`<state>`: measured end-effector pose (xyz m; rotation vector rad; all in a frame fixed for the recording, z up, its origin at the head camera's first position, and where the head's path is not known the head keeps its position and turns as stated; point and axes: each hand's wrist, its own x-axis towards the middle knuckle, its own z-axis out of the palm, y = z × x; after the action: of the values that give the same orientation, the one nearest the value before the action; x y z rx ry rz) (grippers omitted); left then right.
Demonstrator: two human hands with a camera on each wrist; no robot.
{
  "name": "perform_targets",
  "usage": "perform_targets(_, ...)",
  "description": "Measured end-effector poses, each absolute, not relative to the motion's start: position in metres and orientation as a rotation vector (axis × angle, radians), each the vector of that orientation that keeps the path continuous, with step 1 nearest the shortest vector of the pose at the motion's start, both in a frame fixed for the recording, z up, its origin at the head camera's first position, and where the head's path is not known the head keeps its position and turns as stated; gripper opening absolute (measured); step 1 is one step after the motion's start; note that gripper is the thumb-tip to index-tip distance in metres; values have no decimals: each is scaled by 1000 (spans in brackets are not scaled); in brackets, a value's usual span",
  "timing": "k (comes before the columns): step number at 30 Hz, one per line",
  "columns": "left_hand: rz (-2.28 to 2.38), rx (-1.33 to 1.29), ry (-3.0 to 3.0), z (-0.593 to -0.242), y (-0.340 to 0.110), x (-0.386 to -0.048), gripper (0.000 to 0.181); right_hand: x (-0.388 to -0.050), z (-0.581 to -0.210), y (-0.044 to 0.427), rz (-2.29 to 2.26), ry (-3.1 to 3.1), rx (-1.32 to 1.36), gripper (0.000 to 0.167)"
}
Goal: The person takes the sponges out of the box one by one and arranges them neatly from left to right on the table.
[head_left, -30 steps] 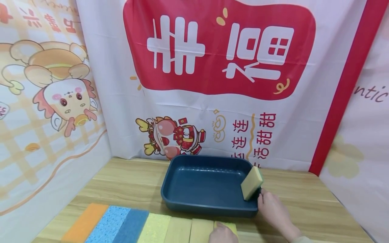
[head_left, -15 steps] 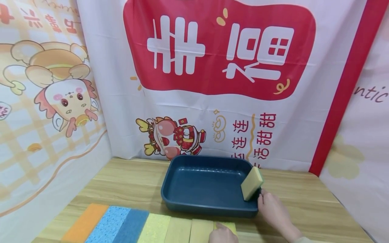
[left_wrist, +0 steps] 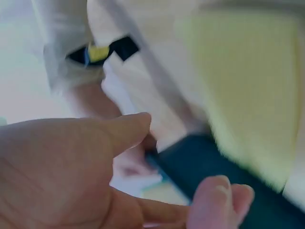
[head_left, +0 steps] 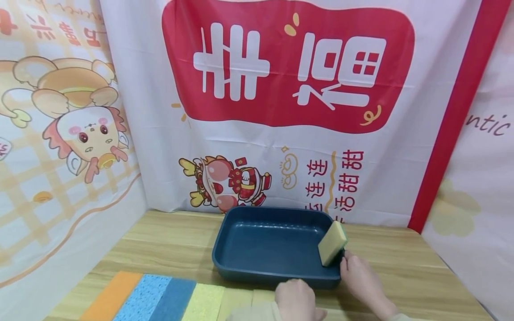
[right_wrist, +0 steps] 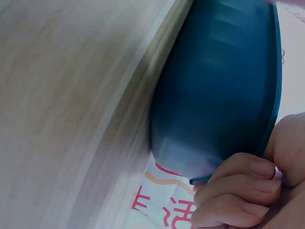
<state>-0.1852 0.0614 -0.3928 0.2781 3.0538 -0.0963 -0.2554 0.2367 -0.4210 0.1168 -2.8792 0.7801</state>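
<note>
A dark blue rectangular tray (head_left: 273,245) stands at the back of the table. A beige scouring sponge (head_left: 333,243) with a green back leans inside its right end. My right hand (head_left: 363,281) grips that end; in the right wrist view its fingers (right_wrist: 238,183) curl at the rim. My left hand (head_left: 297,301) is by the tray's front wall, above the right end of the sponge row. In the left wrist view its thumb and fingers are apart, with nothing visible between them. A blurred yellow sponge (left_wrist: 252,90) lies beyond, outside the fingers.
Along the front lie an orange sponge (head_left: 114,294), a speckled light blue sponge (head_left: 142,296), a dark blue sponge (head_left: 172,301), a speckled yellow sponge (head_left: 205,301) and a plain pale yellow sponge (head_left: 237,298). A printed cloth (head_left: 281,133) hangs right behind the tray.
My left hand has moved up and away from touching the rightmost yellow sponge, toward the tray's front, and now hides that sponge. My right hand and the tray look unchanged.
</note>
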Motion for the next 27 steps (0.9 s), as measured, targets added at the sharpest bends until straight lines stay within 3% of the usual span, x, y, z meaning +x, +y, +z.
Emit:
perform_targets(6, 55, 661, 3090, -352, 39, -202, 46, -256, -420, 236, 794, -2902, 89, 30)
perform_targets(17, 126, 874, 3164, -326, 33, -237, 32, -256, -419, 235, 776, -2896, 101, 35)
perform_targets(22, 17, 911, 3126, -325, 43, -264, 69, -255, -418, 236, 807, -2905, 94, 34)
perform_targets(27, 67, 899, 3069, -321, 54, -291, 90, -254, -419, 236, 828, -2904, 85, 31)
